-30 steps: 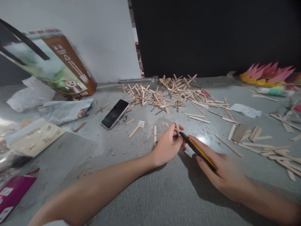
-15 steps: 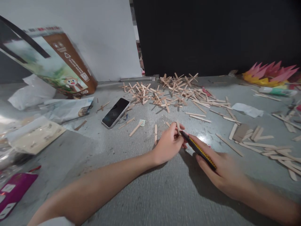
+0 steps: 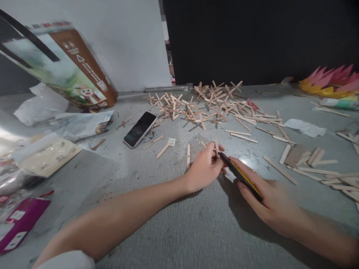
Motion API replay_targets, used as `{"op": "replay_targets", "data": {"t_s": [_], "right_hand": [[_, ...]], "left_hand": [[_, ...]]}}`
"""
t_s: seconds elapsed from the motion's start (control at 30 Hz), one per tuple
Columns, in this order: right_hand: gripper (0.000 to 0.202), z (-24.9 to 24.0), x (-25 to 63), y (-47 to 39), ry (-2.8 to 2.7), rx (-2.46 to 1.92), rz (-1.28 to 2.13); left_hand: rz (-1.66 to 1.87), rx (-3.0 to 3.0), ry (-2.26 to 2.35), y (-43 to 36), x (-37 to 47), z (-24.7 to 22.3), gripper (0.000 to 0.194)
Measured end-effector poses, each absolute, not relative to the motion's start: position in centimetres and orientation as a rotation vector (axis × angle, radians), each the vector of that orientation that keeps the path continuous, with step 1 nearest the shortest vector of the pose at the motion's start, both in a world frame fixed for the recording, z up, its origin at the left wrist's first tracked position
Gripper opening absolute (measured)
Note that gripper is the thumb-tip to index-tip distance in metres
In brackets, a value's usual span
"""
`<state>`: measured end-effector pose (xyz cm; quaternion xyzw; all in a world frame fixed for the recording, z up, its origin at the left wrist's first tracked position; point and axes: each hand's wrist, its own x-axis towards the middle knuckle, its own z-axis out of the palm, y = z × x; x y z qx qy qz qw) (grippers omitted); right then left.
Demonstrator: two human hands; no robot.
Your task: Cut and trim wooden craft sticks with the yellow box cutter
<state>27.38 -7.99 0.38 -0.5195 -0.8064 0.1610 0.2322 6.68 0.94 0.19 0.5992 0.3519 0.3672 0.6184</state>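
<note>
My left hand [image 3: 203,169] is closed on a wooden craft stick [image 3: 216,148], whose end sticks up between thumb and fingers. In my right hand [image 3: 262,194] is a black and yellow utility knife [image 3: 242,176], its front end close against the held stick. Whether the blade touches the wood cannot be made out. Just left of my left hand a single craft stick [image 3: 188,155] with a dark mark lies on the grey table [image 3: 168,231]. Beyond the hands spreads a heap of crossed craft sticks [image 3: 202,106].
A smartphone [image 3: 140,129] lies left of the heap. Loose craft sticks [image 3: 316,170] are scattered on the right, near a white paper scrap [image 3: 305,127] and a pink and yellow paper crown [image 3: 331,84]. Far left are a printed bag [image 3: 70,71], plastic packets [image 3: 50,151] and a purple power strip [image 3: 24,224].
The view has shifted slightly, so the table things sit a little differently in the picture. Both hands keep their hold, knife front still at the stick.
</note>
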Motion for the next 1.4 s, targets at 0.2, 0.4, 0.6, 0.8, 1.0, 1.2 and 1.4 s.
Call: {"op": "replay_targets", "data": {"t_s": [0.2, 0.4, 0.6, 0.8, 1.0, 1.2, 1.4], "right_hand": [[0.061, 0.53, 27.29, -8.04, -2.211, -1.424, 0.445], [0.062, 0.64, 27.22, -7.96, -2.211, -1.412, 0.456], [0.064, 0.76, 27.24, -7.93, -2.21, -1.419, 0.453], [0.064, 0.78, 27.19, -7.93, -2.203, -1.412, 0.458], [0.063, 0.86, 27.14, -7.88, -2.212, -1.424, 0.447], [0.063, 0.69, 27.25, -7.96, -2.216, -1.432, 0.423], [0.063, 0.74, 27.2, -7.92, -2.216, -1.43, 0.427]], "left_hand": [[0.846, 1.387, 0.809, 0.92, 6.74, 0.13, 0.012], [0.854, 1.391, 0.811, 0.91, 6.74, 0.15, 0.012], [0.849, 1.402, 0.81, 1.01, 6.71, -0.05, 0.014], [0.851, 1.415, 0.809, 1.07, 6.72, -0.18, 0.013], [0.85, 1.405, 0.812, 0.96, 6.73, 0.13, 0.012], [0.845, 1.402, 0.823, 0.91, 6.69, 0.27, 0.012], [0.847, 1.401, 0.824, 0.94, 6.77, 0.28, 0.012]]}}
